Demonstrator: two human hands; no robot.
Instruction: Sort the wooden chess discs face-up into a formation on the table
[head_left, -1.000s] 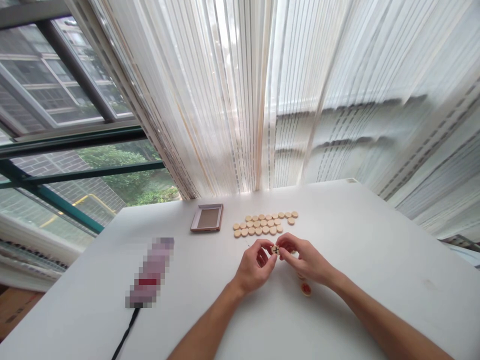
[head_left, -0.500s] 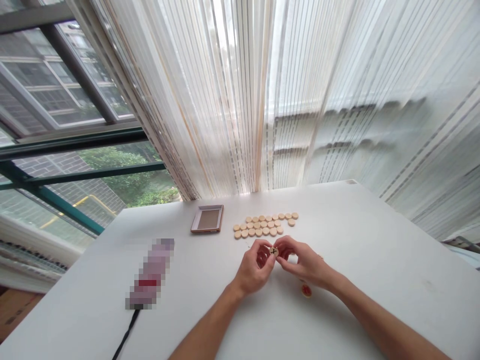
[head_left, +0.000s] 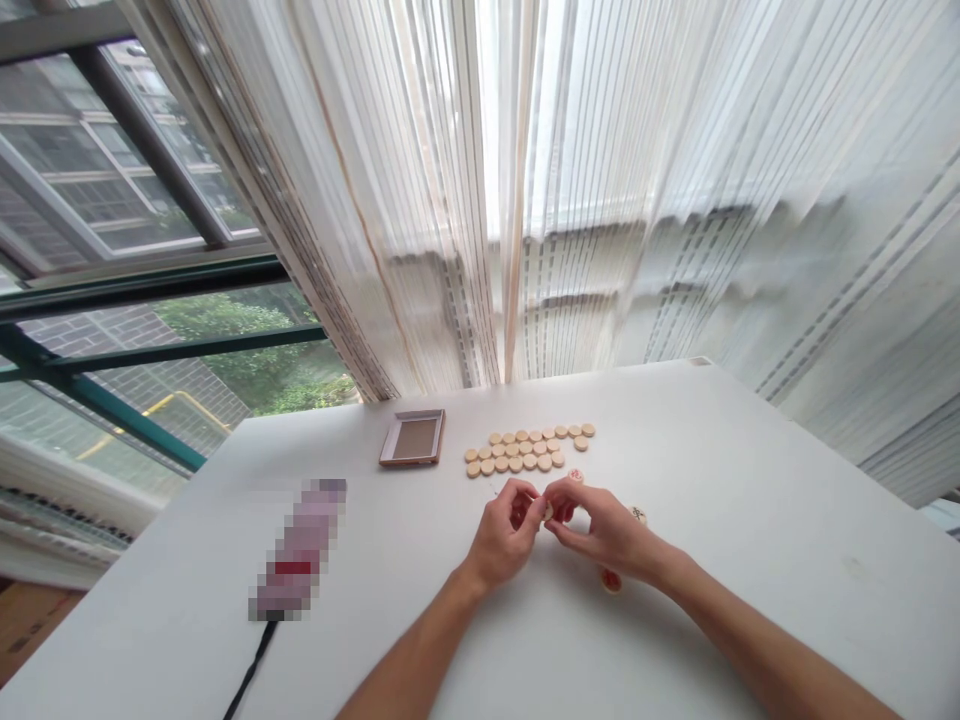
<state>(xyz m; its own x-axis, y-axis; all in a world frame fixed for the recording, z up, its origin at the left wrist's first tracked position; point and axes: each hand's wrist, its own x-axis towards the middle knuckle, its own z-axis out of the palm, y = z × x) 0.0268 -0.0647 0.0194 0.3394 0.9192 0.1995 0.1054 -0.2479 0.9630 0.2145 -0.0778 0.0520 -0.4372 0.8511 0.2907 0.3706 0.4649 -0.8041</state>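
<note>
1. Head view: the small disc (head_left: 548,511) is up between two hands, to the right of the shallow tray (head_left: 417,438) and nearer the person.
2. The left hand (head_left: 510,532) pinches the disc with thumb and fingers. The right hand (head_left: 604,525) curls its fingers close round the other side; I cannot tell if they grip it too.
3. A soft pinch on the rim seems best. The disc is little and looks smooth, so a hard squeeze might make it pop out.
4. One hand should hold firm whenever the other turns the disc or lets go. If both let go, it could drop and roll.
5. Low over the bench (head_left: 757,500) is the safe place for it, so a slip would be only a tiny fall.
6. Mind the rows of plain discs (head_left: 526,449), just right of the tray. A knuckle poking forward could bump them crooked.
7. Watch the loose ones, farther right of the tray and nearer the person: a red-marked disc (head_left: 576,475), a black-marked disc (head_left: 638,515) and a second red-marked disc (head_left: 611,581), partly hidden. A dragging wrist might push them.
</note>
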